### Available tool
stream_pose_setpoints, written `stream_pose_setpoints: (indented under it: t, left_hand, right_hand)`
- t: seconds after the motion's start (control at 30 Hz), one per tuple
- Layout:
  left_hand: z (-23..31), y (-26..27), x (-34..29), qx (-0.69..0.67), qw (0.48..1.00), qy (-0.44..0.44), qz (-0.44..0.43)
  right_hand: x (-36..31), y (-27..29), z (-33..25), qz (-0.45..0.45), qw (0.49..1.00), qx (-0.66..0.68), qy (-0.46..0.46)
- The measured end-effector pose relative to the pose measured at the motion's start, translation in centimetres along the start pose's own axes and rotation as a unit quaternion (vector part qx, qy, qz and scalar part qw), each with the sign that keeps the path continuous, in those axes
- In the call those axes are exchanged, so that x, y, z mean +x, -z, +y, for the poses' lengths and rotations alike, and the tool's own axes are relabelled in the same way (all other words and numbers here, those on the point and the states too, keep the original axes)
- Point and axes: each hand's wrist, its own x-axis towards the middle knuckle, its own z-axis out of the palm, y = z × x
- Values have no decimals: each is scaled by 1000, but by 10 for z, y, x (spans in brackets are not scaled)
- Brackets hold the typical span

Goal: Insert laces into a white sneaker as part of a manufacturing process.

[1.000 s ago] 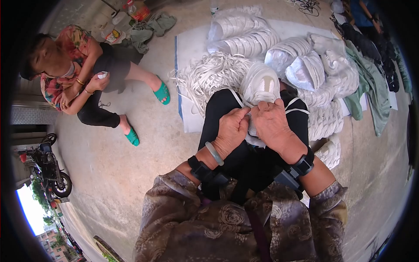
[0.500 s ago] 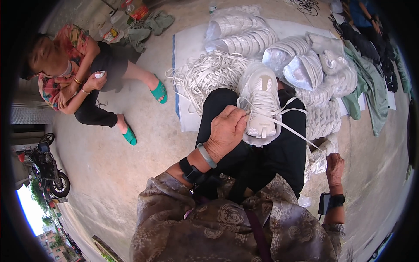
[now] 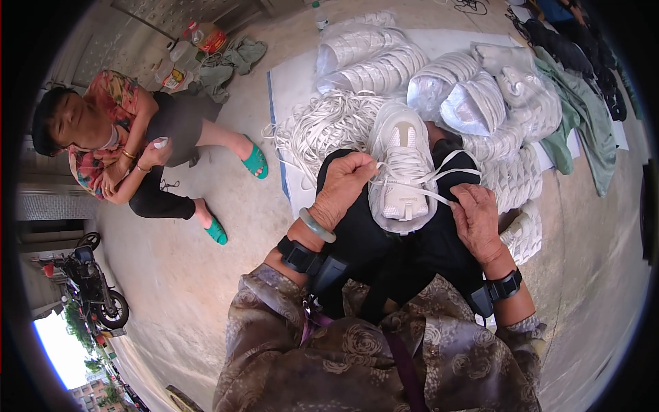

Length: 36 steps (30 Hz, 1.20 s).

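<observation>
A white sneaker (image 3: 403,161) rests on my lap between my knees, its tongue end toward me. White laces run crosswise over its front, and a loose loop stands up at its right side. My left hand (image 3: 341,184) is closed in a pinch on the shoelace (image 3: 412,187) at the shoe's left edge. To the right of the shoe, my right hand (image 3: 476,218) has thumb and fingers together on another stretch of that lace, just off the shoe's side.
A tangled heap of white laces (image 3: 329,127) lies beyond my left knee on a white sheet (image 3: 288,75). Plastic-wrapped stacks of white shoe parts (image 3: 371,58) stand behind, with green cloth (image 3: 583,130) to the right. A person (image 3: 130,130) sits at the left, a motorcycle (image 3: 96,288) behind them.
My right hand has come in from the far lower right to beside the shoe, and the lace it drew taut is now shorter between hand and shoe. My left hand has shifted slightly upward.
</observation>
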Motion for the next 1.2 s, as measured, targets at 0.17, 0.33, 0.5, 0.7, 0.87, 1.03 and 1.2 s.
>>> stream_pose_setpoints:
  t: [0.17,0.33,0.5,0.7,0.87,1.03,1.2]
  left_hand:
    - [17,6,-7,-155,979,97,-89]
    - [14,3,-8,-19,993,10,-114]
    - [-2,-3,-3,120,989,-15,-81]
    - [9,-34,-13,352,898,-257,66]
    - [11,-73,-13,438,835,-332,39]
    - [-2,-87,-5,472,821,-315,71]
    - [-4,-89,-6,471,821,-316,62]
  right_hand:
    - [4,-9,-6,-39,999,24,16]
    - [-12,-1,9,-37,999,14,20]
    - [-33,26,32,-38,997,51,-40]
    - [-11,10,9,-42,996,73,2]
    - [14,-23,-15,-46,998,47,-22]
    - [13,-31,-16,-36,994,81,-64]
    - [13,-40,-3,-4,980,183,-84]
